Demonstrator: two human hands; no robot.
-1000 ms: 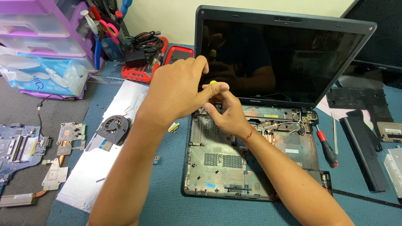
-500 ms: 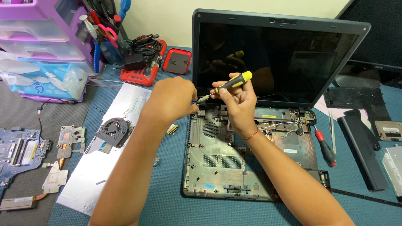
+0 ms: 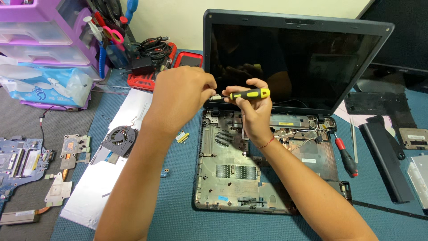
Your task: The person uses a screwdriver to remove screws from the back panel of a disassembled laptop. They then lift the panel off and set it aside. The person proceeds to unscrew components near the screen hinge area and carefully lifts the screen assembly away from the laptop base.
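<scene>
My right hand (image 3: 255, 111) grips a screwdriver with a yellow and black handle (image 3: 249, 94), held level above the back of a stripped laptop base (image 3: 232, 178). My left hand (image 3: 180, 96) is at the screwdriver's metal tip, its fingers pinched around the small bit end. Both hands hover just in front of the dark laptop screen (image 3: 294, 58), which stands upright. What the left fingers pinch is too small to make out.
A red-handled screwdriver (image 3: 345, 156) and tweezers (image 3: 354, 140) lie right of the laptop, with black covers (image 3: 383, 154) further right. A cooling fan (image 3: 118, 140), heat-sink parts and a blue circuit board (image 3: 20, 160) lie at the left. Purple drawers (image 3: 44, 31) and a red tool case (image 3: 147, 73) stand behind.
Both hands rose from the laptop's hinge area. The screwdriver swung from tilted to level, and my left hand closed in on its tip.
</scene>
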